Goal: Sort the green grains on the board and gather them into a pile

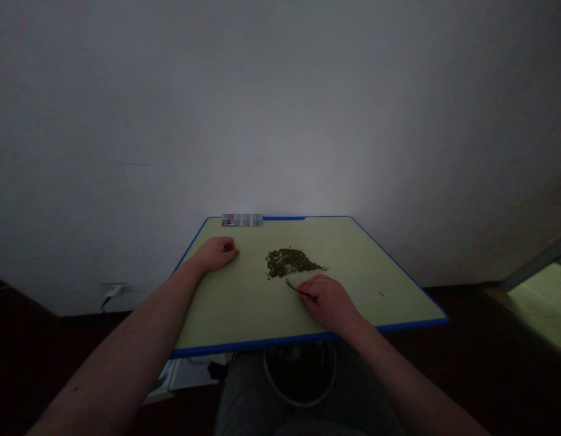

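Observation:
A loose, flat pile of small greenish-brown grains or seeds [291,261] lies near the middle of the pale wood-look tabletop [244,309]; their kind is too small to tell. My right hand [330,303] is closed around a thin, slightly curved utensil [295,287], perhaps a spoon. The utensil's tip points up and left, just below the pile's near edge. To the left of the pile, apart from it, my left hand [218,252] rests on the table with its fingers curled in and no object visible in them.
A blue edge [257,345] borders the table. At the back left lies a narrow, blurred-out object [242,220] by the wall [280,121]. A small dark sliver [382,294] is at the right. Below the near edge, a round metal bowl [302,404] sits at my lap.

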The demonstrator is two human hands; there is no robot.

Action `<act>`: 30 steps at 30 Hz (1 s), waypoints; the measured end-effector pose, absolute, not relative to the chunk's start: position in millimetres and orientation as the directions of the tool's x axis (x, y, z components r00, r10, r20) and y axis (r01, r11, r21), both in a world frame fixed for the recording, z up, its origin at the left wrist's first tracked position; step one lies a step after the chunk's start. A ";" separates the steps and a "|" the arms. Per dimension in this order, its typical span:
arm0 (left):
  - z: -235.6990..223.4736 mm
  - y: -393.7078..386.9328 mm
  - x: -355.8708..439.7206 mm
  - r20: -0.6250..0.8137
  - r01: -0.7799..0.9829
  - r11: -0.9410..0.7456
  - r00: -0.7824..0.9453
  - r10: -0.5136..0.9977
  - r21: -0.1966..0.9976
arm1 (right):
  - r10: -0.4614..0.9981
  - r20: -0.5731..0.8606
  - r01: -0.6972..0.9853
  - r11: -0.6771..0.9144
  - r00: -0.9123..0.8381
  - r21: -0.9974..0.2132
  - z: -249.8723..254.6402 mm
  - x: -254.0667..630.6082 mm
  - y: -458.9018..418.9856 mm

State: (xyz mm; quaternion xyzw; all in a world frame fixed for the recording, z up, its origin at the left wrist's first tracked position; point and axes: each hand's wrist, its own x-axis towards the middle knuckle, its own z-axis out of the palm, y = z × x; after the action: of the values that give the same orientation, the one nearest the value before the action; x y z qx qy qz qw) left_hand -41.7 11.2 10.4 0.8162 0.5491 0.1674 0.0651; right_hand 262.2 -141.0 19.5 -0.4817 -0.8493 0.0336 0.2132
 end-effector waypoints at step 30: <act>10.3 12.7 -40.4 0.211 0.875 -0.388 0.337 0.917 0.290 | 0.802 0.337 0.805 0.568 -0.494 -0.172 12.3 245.6 -136.7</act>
State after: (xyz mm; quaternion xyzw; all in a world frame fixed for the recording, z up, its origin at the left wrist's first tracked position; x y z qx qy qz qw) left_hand -40.4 12.7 10.3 0.8153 0.5495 0.1716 0.0625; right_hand 245.6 -136.7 12.3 -0.4649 -0.8641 -0.0043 0.1926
